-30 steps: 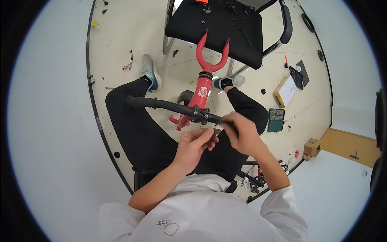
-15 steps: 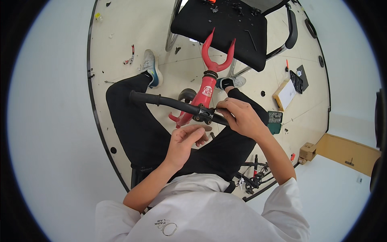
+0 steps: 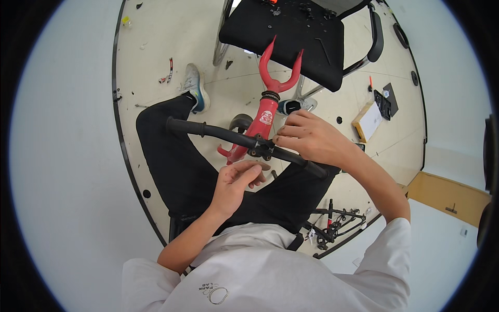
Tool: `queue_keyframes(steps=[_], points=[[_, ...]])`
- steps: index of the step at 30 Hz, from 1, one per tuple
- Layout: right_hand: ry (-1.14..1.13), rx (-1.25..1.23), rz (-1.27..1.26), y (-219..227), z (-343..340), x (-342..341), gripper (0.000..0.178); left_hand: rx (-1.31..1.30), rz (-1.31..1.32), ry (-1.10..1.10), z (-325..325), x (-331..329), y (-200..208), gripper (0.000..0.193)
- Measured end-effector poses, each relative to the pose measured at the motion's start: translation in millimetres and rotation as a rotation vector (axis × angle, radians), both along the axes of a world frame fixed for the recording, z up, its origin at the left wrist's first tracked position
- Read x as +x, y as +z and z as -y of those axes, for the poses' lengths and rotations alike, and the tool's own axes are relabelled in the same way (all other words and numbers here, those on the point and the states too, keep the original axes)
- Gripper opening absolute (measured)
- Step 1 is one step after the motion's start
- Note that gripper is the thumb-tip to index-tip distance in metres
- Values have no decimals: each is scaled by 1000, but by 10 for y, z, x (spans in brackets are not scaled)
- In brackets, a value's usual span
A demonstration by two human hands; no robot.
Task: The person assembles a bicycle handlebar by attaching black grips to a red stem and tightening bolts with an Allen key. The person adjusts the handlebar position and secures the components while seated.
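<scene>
A bare red bicycle frame (image 3: 258, 124) stands between my legs, its two-pronged red fork end (image 3: 278, 83) against the chair seat. Across it lies a black handlebar (image 3: 222, 133), seated at a black stem clamp (image 3: 262, 147) with bolts at its corners. My right hand (image 3: 306, 138) is at the clamp's right side, thumb and fingers pinched together; anything between the fingertips is too small to make out. Just below the clamp hovers my left hand (image 3: 240, 182), loosely curved with fingers extended and nothing visible in it.
Small dark parts and a hex key (image 3: 323, 51) lie on the black chair (image 3: 291, 31) ahead. To the right on the floor are a tool case (image 3: 382, 105) and a white-topped box (image 3: 367, 123). Black bicycle parts (image 3: 332, 226) rest behind my right thigh.
My right hand has turned, its elbow swinging out to the right, with the fingertips staying by the clamp. More of the handlebar's right end shows. The left hand has hardly moved.
</scene>
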State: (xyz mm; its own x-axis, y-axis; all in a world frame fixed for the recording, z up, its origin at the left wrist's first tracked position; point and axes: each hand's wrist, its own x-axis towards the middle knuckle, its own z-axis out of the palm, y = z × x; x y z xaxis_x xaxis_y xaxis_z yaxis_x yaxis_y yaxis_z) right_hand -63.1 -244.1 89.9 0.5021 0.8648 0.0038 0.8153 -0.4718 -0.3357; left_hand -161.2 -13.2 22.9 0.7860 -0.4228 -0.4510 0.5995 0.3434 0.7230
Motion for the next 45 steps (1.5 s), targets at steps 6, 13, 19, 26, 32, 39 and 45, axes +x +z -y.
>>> queue_keyframes(steps=[6,13,19,26,32,39,45], points=[[54,15,-23,-18,32,94,26,24,31,-2,24,0,40,28],[-374,190,-436,-44,-113,-173,9,67,127,21,87,3,57,22],[-685,228,-792,80,-167,-240,11,744,1002,115,169,308,230,19],[-640,220,-717,-11,95,-418,13,800,1201,44,285,582,118,18],[-708,286,-789,10,80,-429,17,755,1130,15,199,601,95,25],[-640,330,-618,-102,71,-389,18,769,1098,18,190,573,87,27],[-453,155,-479,-8,86,-276,19,776,1115,15,192,582,78,23]])
